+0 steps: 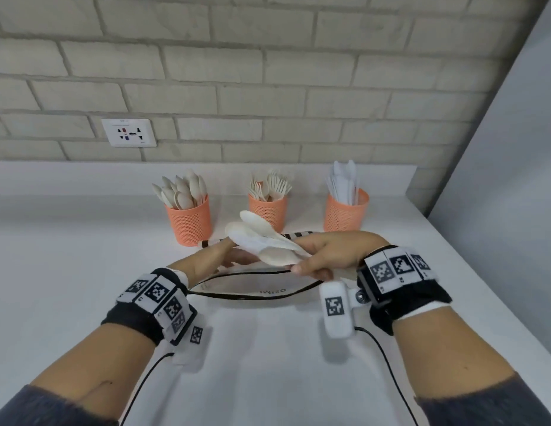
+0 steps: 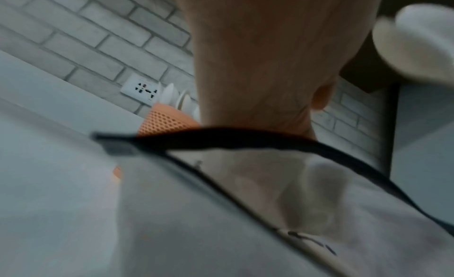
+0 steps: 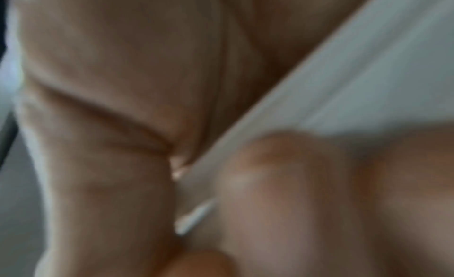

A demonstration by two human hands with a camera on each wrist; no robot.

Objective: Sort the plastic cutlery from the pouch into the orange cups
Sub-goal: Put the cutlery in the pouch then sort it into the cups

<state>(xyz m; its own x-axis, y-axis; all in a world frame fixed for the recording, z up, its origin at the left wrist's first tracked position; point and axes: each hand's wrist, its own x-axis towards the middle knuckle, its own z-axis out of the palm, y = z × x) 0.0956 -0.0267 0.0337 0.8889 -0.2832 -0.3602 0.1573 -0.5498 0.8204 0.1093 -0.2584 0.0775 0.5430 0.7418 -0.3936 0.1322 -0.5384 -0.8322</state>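
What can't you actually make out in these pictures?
- Head view: what remains inside the pouch; its opening faces away.
- Head view: how many spoons the right hand holds; they overlap.
- Right wrist view: blur, only skin and a white handle.
- Left wrist view: left hand hides its fingertips.

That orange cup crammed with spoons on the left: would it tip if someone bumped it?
Probably fairly easily. The spoon cup looks like thin mesh plastic, so likely light. Its spoons fan out well above the rim, making it top-heavy. It stands free on the smooth counter, so it might also slide.
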